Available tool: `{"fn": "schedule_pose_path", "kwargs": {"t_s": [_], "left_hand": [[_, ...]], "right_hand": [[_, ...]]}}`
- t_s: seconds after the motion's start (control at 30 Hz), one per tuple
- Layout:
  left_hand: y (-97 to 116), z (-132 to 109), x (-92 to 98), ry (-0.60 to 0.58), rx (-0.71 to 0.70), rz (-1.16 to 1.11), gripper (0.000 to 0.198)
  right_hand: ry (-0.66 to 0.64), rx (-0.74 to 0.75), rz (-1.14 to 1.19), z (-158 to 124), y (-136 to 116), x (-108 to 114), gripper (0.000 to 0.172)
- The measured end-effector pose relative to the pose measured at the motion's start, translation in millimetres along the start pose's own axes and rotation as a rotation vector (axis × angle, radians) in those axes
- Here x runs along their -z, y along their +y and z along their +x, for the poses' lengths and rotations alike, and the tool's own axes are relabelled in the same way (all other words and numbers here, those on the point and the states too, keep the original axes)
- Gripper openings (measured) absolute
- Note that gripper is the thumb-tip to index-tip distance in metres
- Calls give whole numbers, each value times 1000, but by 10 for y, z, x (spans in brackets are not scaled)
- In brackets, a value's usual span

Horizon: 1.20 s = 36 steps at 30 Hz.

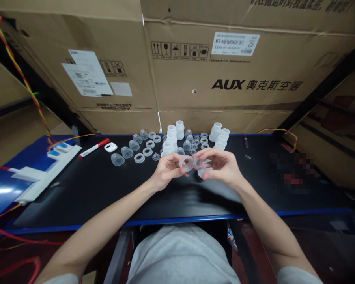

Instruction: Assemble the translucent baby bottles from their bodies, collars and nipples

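My left hand (168,172) is closed on a translucent screw ring (186,163), pinched between thumb and fingers. In my right hand (223,167) is a small clear piece, probably a bottle nipple (198,163), held close against the ring. Whether the two parts touch I cannot tell. Under my right fingers shows part of a whitish bottle (203,172), mostly hidden. Just beyond my hands stand several milky white bottles (172,136), with more white bottles (216,131) to the right. Rows of clear dome caps (117,159), loose rings (139,158) and nipples (156,156) lie on the black mat.
A red and white marker (94,148), a white earbud case (110,147) and a power strip (51,173) lie at the left. A small screwdriver (246,142) is at the back right. Behind the table stands a large cardboard box (177,86). Blurred items are at the far right.
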<state>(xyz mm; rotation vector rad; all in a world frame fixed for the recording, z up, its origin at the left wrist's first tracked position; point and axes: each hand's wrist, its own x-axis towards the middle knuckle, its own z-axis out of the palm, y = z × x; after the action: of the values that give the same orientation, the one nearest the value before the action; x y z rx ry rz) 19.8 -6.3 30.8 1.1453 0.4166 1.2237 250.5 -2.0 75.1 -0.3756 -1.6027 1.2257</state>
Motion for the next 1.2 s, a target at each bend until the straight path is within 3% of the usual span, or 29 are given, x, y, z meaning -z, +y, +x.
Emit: {"fn": "schedule_pose_path", "kwargs": {"t_s": [0.2,0.37,0.53,0.67,0.83,1.0,1.2], "left_hand": [[39,-2,-18,1,-4,5,41],[43,-2,-11,-7,-7,3,40],[15,2,22,-27,-45,-6,55],[6,5,20,-40,-60,43,74],[8,-2,-2,-64,-90,146,68],[-7,-32,-5,-84,-78,224,62],[-18,-27,6,-115,-117,292,66]], "right_hand": [[-94,-2,-84,-56,-52,-54,35],[21,89,-287,-74,-44,-78,15],[81,313,-554,-46,-44,-80,19],[82,318,-634,-38,-46,-103,17],[57,265,-639,-54,-5,-149,21],[61,329,-751,-68,68,-152,22],[-24,372,-770,-79,116,-133,28]]}}
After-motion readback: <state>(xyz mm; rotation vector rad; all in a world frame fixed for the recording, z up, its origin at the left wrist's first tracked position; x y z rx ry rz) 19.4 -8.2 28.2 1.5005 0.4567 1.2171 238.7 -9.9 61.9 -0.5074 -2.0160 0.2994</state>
